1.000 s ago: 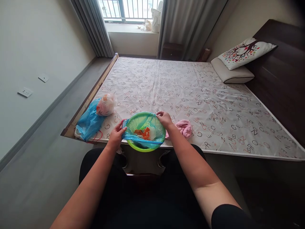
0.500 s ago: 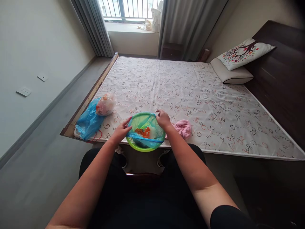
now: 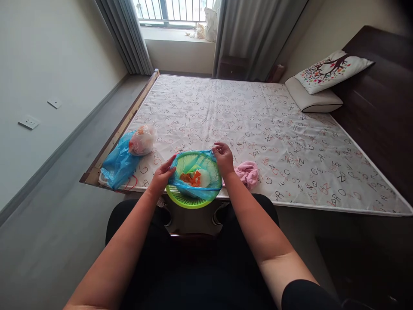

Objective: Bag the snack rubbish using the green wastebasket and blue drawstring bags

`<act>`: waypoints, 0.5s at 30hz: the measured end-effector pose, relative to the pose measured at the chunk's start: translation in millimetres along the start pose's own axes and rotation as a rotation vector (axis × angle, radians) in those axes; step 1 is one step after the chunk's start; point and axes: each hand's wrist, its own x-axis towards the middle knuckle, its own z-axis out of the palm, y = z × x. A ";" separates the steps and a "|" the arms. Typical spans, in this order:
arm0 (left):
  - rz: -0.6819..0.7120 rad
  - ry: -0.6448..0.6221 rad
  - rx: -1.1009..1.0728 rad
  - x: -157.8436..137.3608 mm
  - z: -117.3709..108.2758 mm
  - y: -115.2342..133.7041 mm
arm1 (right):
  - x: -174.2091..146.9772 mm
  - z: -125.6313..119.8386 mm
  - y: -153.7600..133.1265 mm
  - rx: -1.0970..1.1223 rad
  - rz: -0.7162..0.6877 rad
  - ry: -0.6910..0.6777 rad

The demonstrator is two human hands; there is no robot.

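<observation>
A green plastic basket (image 3: pixel 190 204) is in front of me at the near edge of the bed, lined with a thin blue plastic bag (image 3: pixel 203 192). Orange and white scraps (image 3: pixel 195 178) lie inside the bag. My left hand (image 3: pixel 163 175) pinches the bag's edge on the left, thumb and fingers closed on the film. On the far right, my right hand (image 3: pixel 223 157) grips the bag's opposite edge with bent fingers. Between both hands the mouth of the bag is spread wide. The near side of the basket's slotted wall shows uncovered below the film.
A blue plastic bag (image 3: pixel 120 161) and a clear bundled bag (image 3: pixel 142 140) lie on the mattress (image 3: pixel 206 107) at left. A pink cloth (image 3: pixel 248 174) is just right of my right wrist. Pillows (image 3: pixel 332 71) rest by the dark headboard (image 3: pixel 380 77).
Both hands have lifted the bag's edge slightly, pulling it up and away from the basket's rim. More of the basket's near wall is visible, and the basket sits a little further left.
</observation>
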 end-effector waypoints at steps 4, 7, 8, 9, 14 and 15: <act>-0.004 0.020 -0.129 -0.6 5.4 6.1 | 8.0 4.7 -0.8 0.198 0.051 -0.005; 0.009 0.038 -0.181 2.9 10.9 9.4 | 12.6 9.5 0.2 0.247 0.058 0.074; 0.017 0.049 -0.188 4.7 11.9 10.1 | 13.6 10.1 0.7 0.237 0.053 0.107; 0.031 0.065 -0.190 6.6 12.2 10.8 | 14.4 9.6 1.2 0.216 0.046 0.135; 0.079 0.136 -0.141 12.5 2.5 17.0 | 21.5 -10.4 2.5 -0.098 0.059 0.067; 0.038 0.151 -0.141 11.9 -1.1 19.0 | 23.4 -17.2 2.7 -0.186 0.068 0.031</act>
